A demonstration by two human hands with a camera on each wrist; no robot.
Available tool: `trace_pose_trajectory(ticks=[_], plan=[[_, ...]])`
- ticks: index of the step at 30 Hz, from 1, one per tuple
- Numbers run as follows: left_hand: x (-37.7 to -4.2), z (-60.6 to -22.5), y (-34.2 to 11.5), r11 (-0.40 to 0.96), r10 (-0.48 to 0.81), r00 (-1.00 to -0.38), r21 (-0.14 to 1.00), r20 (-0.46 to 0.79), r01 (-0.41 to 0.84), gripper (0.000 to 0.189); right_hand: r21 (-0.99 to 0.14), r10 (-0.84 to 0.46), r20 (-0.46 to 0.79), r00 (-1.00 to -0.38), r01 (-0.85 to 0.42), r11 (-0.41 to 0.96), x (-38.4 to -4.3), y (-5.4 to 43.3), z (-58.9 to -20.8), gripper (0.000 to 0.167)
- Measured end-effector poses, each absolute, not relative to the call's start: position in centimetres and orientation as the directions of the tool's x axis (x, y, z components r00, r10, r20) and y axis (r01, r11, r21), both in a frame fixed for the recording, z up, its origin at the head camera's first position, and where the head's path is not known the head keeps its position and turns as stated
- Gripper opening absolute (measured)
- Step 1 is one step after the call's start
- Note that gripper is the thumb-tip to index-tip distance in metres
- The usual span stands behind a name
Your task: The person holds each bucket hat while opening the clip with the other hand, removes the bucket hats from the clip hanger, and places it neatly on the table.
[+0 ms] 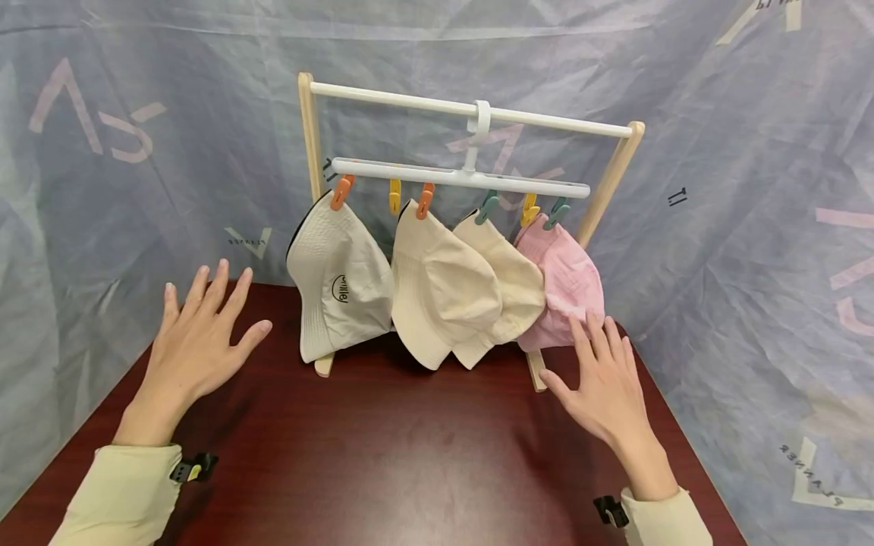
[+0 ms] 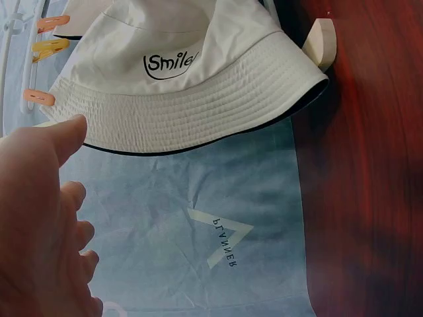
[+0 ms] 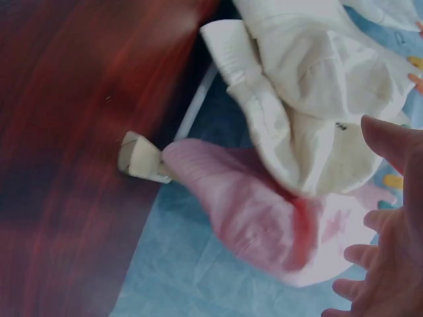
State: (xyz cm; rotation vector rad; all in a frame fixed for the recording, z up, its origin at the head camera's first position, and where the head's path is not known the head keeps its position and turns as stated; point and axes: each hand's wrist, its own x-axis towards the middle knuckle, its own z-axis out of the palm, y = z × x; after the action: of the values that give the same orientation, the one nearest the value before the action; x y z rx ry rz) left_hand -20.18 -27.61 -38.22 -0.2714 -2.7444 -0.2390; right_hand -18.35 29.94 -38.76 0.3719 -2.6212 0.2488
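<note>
My left hand: raised, its fingers stretched out and spread, thumb pointing towards the nearest hat.
My right hand: also held out, fingers extended and a little parted, thumb out to the side.
Cuffs: pale sleeves end at my wrists, a black device at each.
White bucket hat: printed "Smile", just right of my left hand, near the thumb yet apart from it, dark-edged brim facing that hand.
Pink bucket hat: hangs at my right fingertips, which overlap its lower part in the head view; whether they touch it I cannot tell.
Front cream bucket hat: between my hands, covering part of the rear cream bucket hat.
Pegs: orange pegs on the white and front cream hats, green pegs on the other two, yellow pegs among them.
Hanger: white, above the hats, hooked over the rail of a wooden rack.
Table: dark reddish-brown, beneath my hands.
Backdrop: grey-blue sheet.
</note>
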Motion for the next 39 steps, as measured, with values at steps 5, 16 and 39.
trace_pose_trajectory(ticks=[5,16,39], plan=[[-20.5,-38.0,-27.4,0.961,0.158,-0.909,0.151,0.386,0.232,0.086,-0.123,-0.23,0.494,-0.839,-0.329,0.936,-19.1,28.7,-37.9,0.095],[-21.4,-37.4,-26.8,0.94,0.149,-0.904,0.225,0.401,0.255,0.084,-0.182,-0.249,0.48,-0.841,-0.373,0.91,-20.4,26.3,-36.8,0.095],[-23.6,-34.7,-24.0,0.844,0.09,-0.923,0.463,0.374,0.27,0.082,-0.393,-0.286,0.486,-0.826,-0.499,0.772,-22.2,20.5,-34.5,0.089]])
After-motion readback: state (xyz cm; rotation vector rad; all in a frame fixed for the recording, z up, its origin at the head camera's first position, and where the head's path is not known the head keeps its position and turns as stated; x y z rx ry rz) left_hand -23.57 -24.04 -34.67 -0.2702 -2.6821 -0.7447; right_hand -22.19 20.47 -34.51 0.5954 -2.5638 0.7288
